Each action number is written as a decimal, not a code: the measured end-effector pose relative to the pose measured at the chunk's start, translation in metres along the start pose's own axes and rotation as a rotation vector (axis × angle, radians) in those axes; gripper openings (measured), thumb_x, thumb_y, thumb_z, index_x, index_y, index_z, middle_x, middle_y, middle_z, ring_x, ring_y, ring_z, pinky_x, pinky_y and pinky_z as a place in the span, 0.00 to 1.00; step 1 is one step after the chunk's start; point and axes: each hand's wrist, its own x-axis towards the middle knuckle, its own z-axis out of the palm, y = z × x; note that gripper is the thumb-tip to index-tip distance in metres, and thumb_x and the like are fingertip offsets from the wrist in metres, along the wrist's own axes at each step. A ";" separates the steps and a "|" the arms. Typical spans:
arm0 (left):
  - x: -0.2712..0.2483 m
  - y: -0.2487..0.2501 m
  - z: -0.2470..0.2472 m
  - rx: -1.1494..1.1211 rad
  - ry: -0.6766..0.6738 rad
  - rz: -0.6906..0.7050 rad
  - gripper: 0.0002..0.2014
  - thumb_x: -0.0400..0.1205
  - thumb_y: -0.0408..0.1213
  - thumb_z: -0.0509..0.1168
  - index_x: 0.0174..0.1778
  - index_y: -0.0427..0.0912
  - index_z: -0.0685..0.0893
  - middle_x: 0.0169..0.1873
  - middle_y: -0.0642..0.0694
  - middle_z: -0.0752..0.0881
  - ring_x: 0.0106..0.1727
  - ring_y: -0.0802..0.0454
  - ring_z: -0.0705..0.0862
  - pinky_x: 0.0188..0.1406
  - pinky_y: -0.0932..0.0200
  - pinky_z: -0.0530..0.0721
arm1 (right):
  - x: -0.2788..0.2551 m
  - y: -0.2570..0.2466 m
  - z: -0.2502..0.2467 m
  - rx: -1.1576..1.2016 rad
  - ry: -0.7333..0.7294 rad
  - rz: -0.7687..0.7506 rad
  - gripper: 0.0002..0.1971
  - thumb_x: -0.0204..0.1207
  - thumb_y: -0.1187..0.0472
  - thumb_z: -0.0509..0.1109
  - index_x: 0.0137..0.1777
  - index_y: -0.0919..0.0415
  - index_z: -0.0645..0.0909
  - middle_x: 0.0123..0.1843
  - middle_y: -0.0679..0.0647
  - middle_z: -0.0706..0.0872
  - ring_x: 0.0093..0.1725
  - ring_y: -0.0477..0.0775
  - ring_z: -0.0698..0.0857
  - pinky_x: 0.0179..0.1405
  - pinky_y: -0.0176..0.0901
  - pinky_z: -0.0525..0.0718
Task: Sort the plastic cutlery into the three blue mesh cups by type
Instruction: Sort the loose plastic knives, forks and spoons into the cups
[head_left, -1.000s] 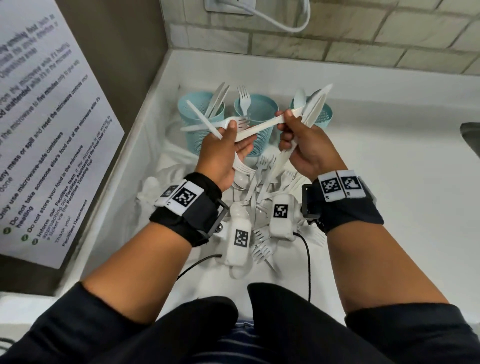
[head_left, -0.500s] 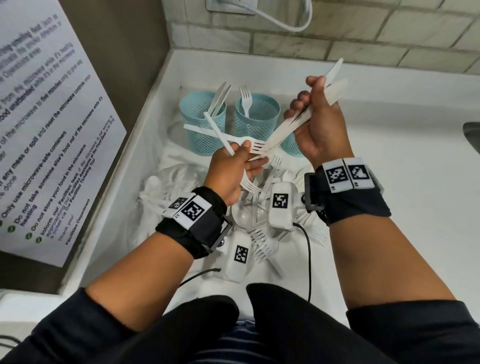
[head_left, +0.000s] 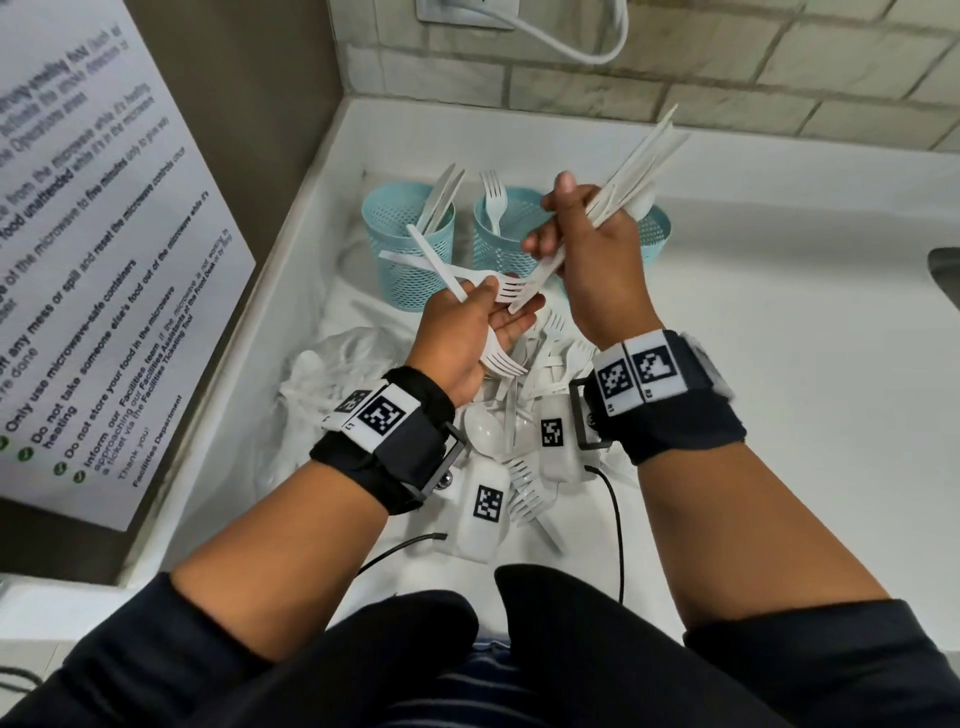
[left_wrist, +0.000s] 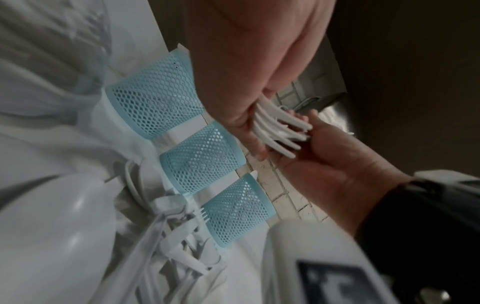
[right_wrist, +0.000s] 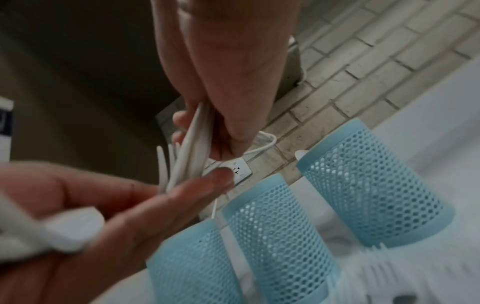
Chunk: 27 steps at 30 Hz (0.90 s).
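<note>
Three blue mesh cups stand in a row at the back of the white counter: the left cup (head_left: 410, 249) holds knives, the middle cup (head_left: 498, 239) a fork, and the right cup (head_left: 657, 234) is mostly hidden behind my right hand. My left hand (head_left: 467, 332) pinches two white forks (head_left: 434, 260) under its thumb, palm up. My right hand (head_left: 587, 249) grips a bundle of white cutlery (head_left: 639, 171) tilted up to the right. The bundle's lower fork tines (left_wrist: 280, 133) touch my left palm. Loose cutlery (head_left: 519, 415) lies piled beneath both wrists.
A crumpled white plastic bag (head_left: 332, 364) lies left of the pile. A notice board (head_left: 104, 260) fills the left side. Behind the cups is a brick wall with an outlet and white cable (head_left: 571, 41). A metal sink edge (head_left: 945, 270) shows at far right.
My right hand pulled its bundle away from the left hand and lifted it, then brought it back down and left. Its lower end now rests on my left palm.
</note>
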 end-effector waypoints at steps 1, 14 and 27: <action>0.000 0.000 0.000 0.010 0.013 0.010 0.10 0.87 0.28 0.51 0.46 0.33 0.76 0.42 0.35 0.85 0.32 0.50 0.89 0.41 0.58 0.88 | -0.001 0.002 0.000 -0.105 -0.027 -0.009 0.14 0.83 0.56 0.61 0.36 0.58 0.78 0.24 0.50 0.79 0.28 0.45 0.82 0.33 0.37 0.80; -0.003 0.004 -0.016 0.195 0.053 0.019 0.12 0.87 0.29 0.51 0.45 0.34 0.79 0.38 0.38 0.86 0.32 0.54 0.89 0.37 0.63 0.89 | 0.034 -0.024 -0.002 -0.508 -0.165 0.396 0.12 0.71 0.57 0.76 0.37 0.67 0.83 0.26 0.55 0.83 0.14 0.40 0.76 0.22 0.28 0.81; -0.004 0.021 -0.036 0.283 0.125 0.053 0.09 0.86 0.28 0.54 0.55 0.35 0.79 0.36 0.39 0.85 0.26 0.55 0.86 0.36 0.60 0.89 | 0.070 0.004 0.083 -0.434 -0.234 0.176 0.04 0.73 0.66 0.73 0.37 0.62 0.82 0.30 0.55 0.86 0.23 0.48 0.85 0.41 0.48 0.91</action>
